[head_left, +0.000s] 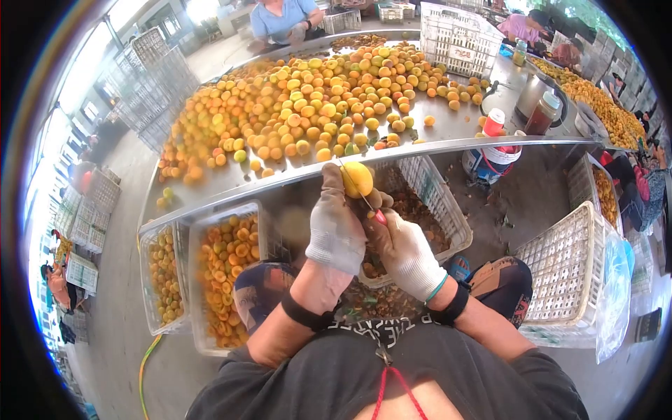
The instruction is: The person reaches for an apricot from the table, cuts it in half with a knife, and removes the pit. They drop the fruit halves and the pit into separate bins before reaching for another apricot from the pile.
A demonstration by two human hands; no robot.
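A yellow apricot (360,177) is gripped in the fingers of my left hand (337,225), which wears a white knit glove stained brown at the fingertips. My right hand (409,259), gloved the same way, is closed on a small knife (380,217) with a pinkish-red handle. Its thin blade lies across the face of the apricot. Both hands are close together just in front of the edge of a metal table (448,133). A large heap of apricots (308,98) covers much of that tabletop.
Below the table stand a crate of apricot halves (227,255), a crate of whole apricots (165,273) and a crate with brown scraps (448,210). A white crate (560,269) is at right. A jar (544,113) sits on the table. A person (280,21) works opposite.
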